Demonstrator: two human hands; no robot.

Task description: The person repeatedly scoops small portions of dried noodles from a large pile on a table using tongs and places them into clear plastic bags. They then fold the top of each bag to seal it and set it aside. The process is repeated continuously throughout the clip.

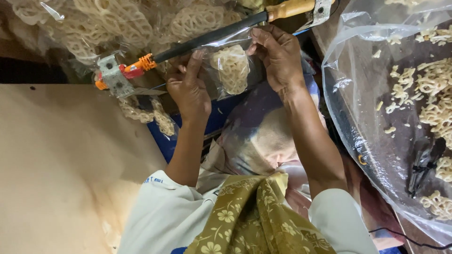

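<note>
Head view, looking down; items listed from largest to smallest.

Pale tan flat board (61, 164), filling the 7 to 9 o'clock region, bare where visible.

Large clear plastic sheet-lined dark tray (376, 141), at 3 o'clock, holding scattered pale yellow lattice cracker pieces (435, 84) and crumbs; a small black clip-like object near 4 o'clock, too unclear to identify.

Heap of clear plastic bags filled with pale lattice crackers (108, 23), at 10 to 12 o'clock, stacked behind the bar.

Olive floral-print cloth (254, 221) at 6 o'clock, draped between the white sleeves.

Long black bar sealer with wooden handle and orange hinge end (207, 37), running from 9 o'clock up to 1 o'clock, just above both hands, lying across the mouth of the small bag.

Small clear plastic bag holding a few round lattice crackers (230, 66), near 12 o'clock, hanging below the bar between the two hands, upper edge under the bar.

Left hand (188, 89), at 11 o'clock of centre, thumb and fingers pressed together on the bag's left edge, fingertips touching the bar.

Right hand (278, 56), at 12 to 1 o'clock, fingers curled and pinching the bag's right upper corner just beneath the bar.

Risks, as judged: fingertips resting against the bar, possibly hot, with burn likely on contact; uneven tension between the two pinches likely to wrinkle the film and leave a gapped seal; crackers riding high in the bag liable to be caught and crushed under the bar; slack grip likely to let the bag drop toward the lap.
</note>
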